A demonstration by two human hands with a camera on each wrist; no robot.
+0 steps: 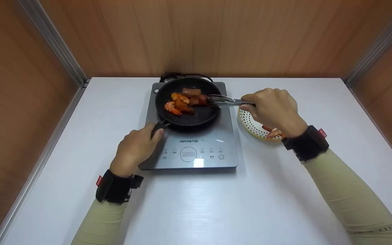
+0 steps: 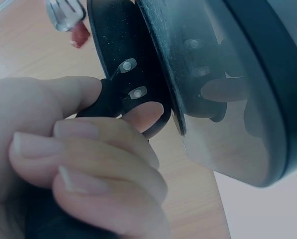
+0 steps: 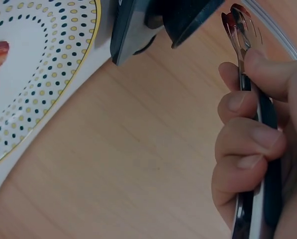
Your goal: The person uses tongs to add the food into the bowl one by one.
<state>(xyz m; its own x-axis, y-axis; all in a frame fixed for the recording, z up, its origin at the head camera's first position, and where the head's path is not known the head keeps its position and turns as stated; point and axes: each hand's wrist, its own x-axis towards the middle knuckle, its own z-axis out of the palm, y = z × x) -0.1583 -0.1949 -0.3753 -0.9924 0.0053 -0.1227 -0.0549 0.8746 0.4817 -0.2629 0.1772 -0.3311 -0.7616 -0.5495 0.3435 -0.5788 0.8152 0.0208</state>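
My left hand [image 1: 136,146] grips the black handle [image 1: 160,126] of a frying pan [image 1: 201,119], its fingers curled round it. Several shrimp [image 1: 171,108] and a piece of sausage [image 1: 191,92] lie in the pan. From the right, my right hand [image 1: 274,109] holds metal tongs [image 1: 228,101] with dark handles, fingers wrapped round both arms. Their tips reach over the pan's right side, and a reddish sausage piece [image 2: 80,35] sits at them in the left wrist view. The right wrist view shows the tongs' forked ends [image 3: 240,30] close together.
Below the pan is a grey induction cooker [image 1: 189,134] with a touch panel; its cable [image 1: 196,75] runs behind. A dotted plate [image 1: 250,124] holding shrimp and sausage stands right of it, partly under my right hand. Wood panels [image 1: 196,37] enclose the white table [image 1: 196,204].
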